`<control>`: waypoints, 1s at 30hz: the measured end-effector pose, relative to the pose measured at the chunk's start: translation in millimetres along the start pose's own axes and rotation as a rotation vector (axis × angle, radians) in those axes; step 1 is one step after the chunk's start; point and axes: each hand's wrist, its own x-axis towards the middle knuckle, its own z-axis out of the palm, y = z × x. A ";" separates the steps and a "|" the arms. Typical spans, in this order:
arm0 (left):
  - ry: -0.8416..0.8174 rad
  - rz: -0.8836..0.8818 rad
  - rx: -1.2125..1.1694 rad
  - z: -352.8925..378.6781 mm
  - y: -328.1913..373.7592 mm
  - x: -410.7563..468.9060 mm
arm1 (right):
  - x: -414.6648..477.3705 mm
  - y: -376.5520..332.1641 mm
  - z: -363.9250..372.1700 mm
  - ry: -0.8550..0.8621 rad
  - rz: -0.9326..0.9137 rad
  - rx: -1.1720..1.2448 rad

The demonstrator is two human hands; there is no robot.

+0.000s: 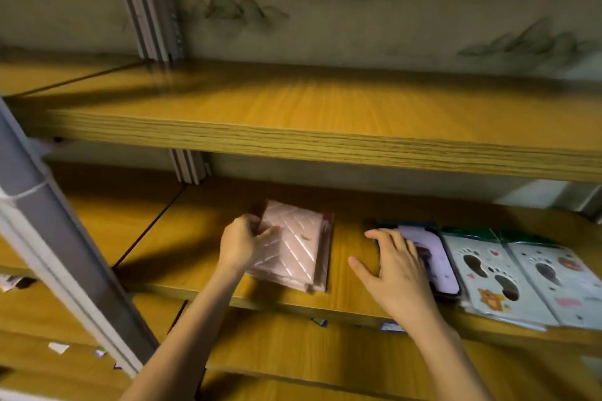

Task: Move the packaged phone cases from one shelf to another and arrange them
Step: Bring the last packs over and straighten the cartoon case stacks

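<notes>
A small stack of pink quilted packaged phone cases (pixel 298 251) lies on the middle wooden shelf (pixel 182 238). My left hand (pixel 242 242) grips the stack's left edge with curled fingers. To its right lies a dark-framed lilac packaged case (pixel 438 262), and my right hand (pixel 395 270) rests flat on it with fingers spread, hiding its left part. Further right sit pale packages printed with paw and footprint shapes (pixel 508 277), overlapping each other and overhanging the shelf's front edge.
The upper wooden shelf (pixel 325 114) runs across the view above the hands. A grey metal upright (pixel 49 238) stands at the left front. A lower shelf (pixel 293 355) below carries small paper labels. The back wall has a faint mountain pattern.
</notes>
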 end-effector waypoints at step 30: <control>-0.503 -0.259 -0.763 -7.3 1.2 -5.5 | 36.8 -52.5 74.8 -0.096 0.493 1.018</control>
